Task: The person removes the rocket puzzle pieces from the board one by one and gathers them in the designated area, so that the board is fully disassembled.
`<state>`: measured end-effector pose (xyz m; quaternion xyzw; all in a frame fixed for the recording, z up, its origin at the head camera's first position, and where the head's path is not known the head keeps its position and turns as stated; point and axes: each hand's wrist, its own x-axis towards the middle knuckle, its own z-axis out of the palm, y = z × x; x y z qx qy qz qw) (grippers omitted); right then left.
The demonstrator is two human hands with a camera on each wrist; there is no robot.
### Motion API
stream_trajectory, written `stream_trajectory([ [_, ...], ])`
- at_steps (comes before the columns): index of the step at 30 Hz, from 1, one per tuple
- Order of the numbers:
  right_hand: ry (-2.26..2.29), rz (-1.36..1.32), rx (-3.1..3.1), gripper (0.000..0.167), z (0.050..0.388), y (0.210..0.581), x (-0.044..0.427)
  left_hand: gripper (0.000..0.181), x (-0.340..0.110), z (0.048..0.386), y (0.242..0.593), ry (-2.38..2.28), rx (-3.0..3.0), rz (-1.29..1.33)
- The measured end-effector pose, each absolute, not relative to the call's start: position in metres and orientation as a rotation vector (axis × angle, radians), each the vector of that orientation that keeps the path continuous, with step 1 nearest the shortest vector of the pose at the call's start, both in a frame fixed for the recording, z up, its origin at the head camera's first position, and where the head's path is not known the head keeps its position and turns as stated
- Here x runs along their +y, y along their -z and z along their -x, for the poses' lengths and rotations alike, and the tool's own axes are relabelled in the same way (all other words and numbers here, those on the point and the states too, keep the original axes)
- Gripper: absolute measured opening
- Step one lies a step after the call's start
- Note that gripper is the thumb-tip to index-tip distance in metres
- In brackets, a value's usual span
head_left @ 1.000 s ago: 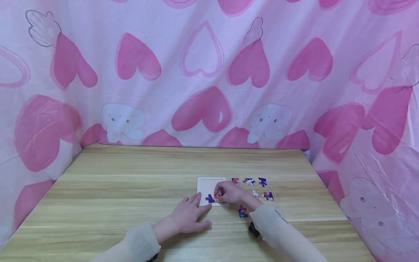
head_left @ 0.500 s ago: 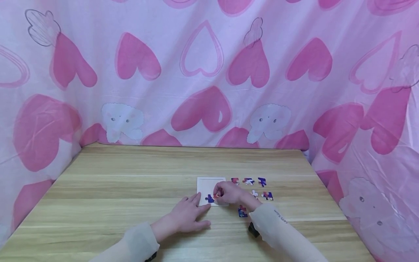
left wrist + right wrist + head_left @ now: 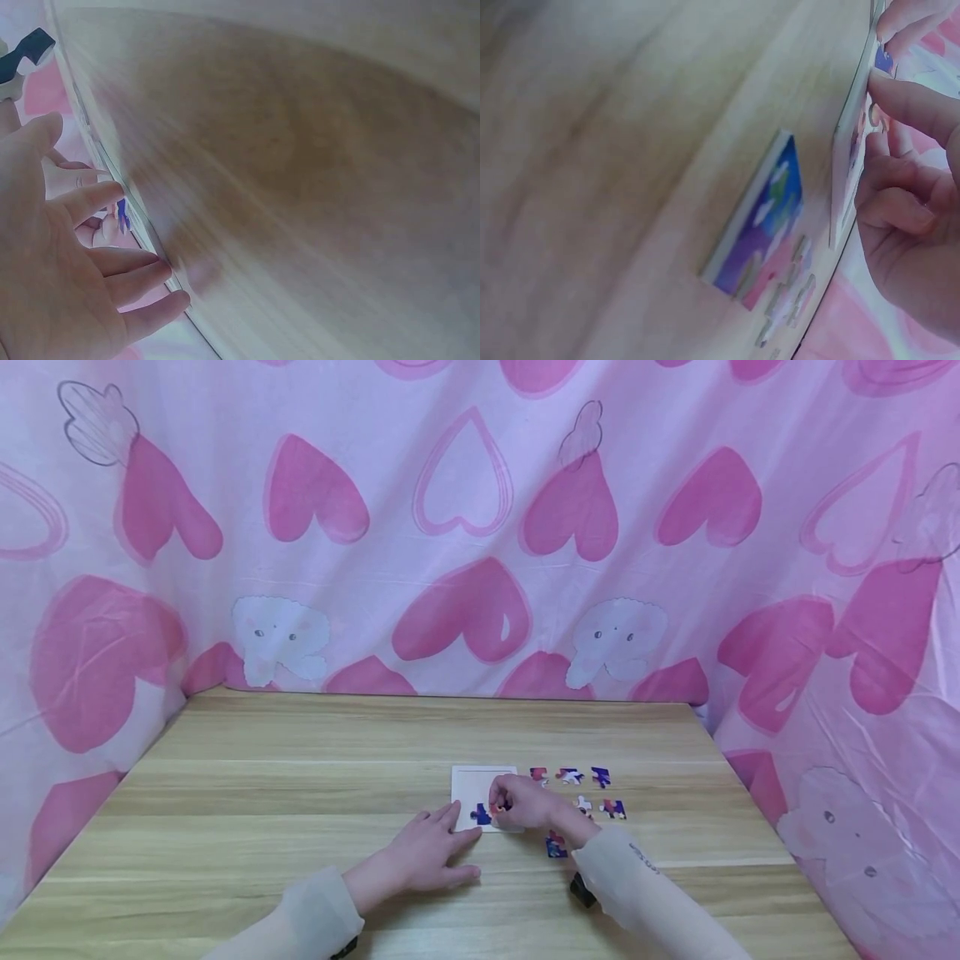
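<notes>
A small white puzzle tray [image 3: 468,783] lies on the wooden table. In its front left part sits a dark blue puzzle piece [image 3: 482,814]. Just right of that, my right hand [image 3: 528,802] pinches a red-orange puzzle piece [image 3: 495,810] low over the tray, the piece mostly hidden behind the fingers. My left hand [image 3: 423,856] lies with fingers spread and fairly straight, fingertips touching the tray's left and front edges. The left wrist view shows the left hand [image 3: 67,277] along the tray edge. In the right wrist view the right hand's [image 3: 907,202] thumb and fingers meet at the tray.
Several loose jigsaw pieces lie right of the tray, among them a purple one [image 3: 601,777], a red and blue one [image 3: 613,809] and a pink-white one [image 3: 570,776]. A blue and red piece [image 3: 556,845] lies nearest the right forearm. A pink heart-print curtain [image 3: 465,543] stands behind the table.
</notes>
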<state>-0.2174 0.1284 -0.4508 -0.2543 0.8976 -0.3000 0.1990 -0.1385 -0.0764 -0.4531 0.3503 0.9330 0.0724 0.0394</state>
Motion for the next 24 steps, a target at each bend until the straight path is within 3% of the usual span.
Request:
stream_trajectory([
  [13,1.12,0.673,2.419,0.01,0.215,0.459,0.14,0.063,-0.076,0.137,0.456,-0.211,2.861,-1.078],
  [24,1.168,0.725,2.377,0.007,0.213,0.444,0.182,0.063,-0.076,0.138,0.453,-0.18,2.872,-1.088],
])
